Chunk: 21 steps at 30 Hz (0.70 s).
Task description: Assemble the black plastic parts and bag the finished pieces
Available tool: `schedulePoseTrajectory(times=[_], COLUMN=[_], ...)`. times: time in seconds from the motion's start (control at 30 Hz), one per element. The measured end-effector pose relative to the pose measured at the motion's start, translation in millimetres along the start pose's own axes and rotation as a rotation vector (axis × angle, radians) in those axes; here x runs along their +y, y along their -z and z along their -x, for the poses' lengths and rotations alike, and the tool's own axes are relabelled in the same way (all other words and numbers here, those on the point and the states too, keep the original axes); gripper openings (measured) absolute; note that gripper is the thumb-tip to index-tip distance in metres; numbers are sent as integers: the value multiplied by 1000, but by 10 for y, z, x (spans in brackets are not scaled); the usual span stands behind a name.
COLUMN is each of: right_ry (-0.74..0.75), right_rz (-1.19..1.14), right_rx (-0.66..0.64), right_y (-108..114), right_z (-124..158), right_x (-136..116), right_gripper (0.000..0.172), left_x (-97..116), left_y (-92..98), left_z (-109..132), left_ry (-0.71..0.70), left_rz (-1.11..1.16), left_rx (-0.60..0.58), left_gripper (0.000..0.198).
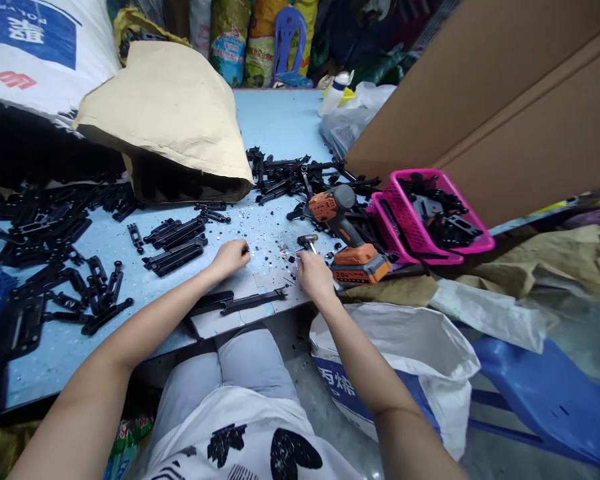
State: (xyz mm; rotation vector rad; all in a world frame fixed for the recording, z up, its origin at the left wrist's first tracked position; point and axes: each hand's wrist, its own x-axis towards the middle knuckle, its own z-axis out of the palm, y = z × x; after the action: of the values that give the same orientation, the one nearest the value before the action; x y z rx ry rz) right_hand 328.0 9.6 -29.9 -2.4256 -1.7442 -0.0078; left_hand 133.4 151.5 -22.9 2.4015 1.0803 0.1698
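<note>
My right hand [316, 275] is closed round the handle of a small hammer [307, 239], whose head points away from me over the blue table [280, 110]. To the left, my left hand [231, 259] rests near the table with its fingers curled together; a small dark piece shows at the fingertips, too small to name. Between me and my hands, long black plastic parts [255, 301] lie at the table's front edge. Beyond my right hand lies an orange and black cordless drill [337, 227]. Small dark bits are scattered between both hands.
Black parts [177, 243] lie in piles at left and at the back. A paper sack [165, 120] stands back left. Pink baskets [443, 250] with parts are at right, before a cardboard sheet [485, 100]. An open white sack [405, 333] and blue chair [550, 400] stand below right.
</note>
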Motion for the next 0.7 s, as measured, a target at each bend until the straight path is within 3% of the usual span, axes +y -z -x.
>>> schedulePoseTrajectory(times=[0.1, 0.2, 0.4, 0.57, 0.7], right_ry=[-179, -223, -272, -205, -128], right_rz=[51, 48, 0, -76, -32], right_rx=[-53, -85, -67, -57, -26], right_y=[44, 80, 168, 98, 14], right_z=[12, 53, 266, 429, 281], right_x=[228, 321, 386, 471, 413], right_gripper=[29, 31, 29, 29, 35], left_x=[291, 620, 1265, 1393, 1420], left_y=[-167, -261, -594, -838, -880], left_z=[-29, -144, -663, -828, -794], left_ry=[-57, -109, -364, -327, -302], left_rz=[-62, -158, -174, -208, -192], left_rx=[-59, -41, -78, -88, -103], left_gripper=[25, 23, 31, 33, 30])
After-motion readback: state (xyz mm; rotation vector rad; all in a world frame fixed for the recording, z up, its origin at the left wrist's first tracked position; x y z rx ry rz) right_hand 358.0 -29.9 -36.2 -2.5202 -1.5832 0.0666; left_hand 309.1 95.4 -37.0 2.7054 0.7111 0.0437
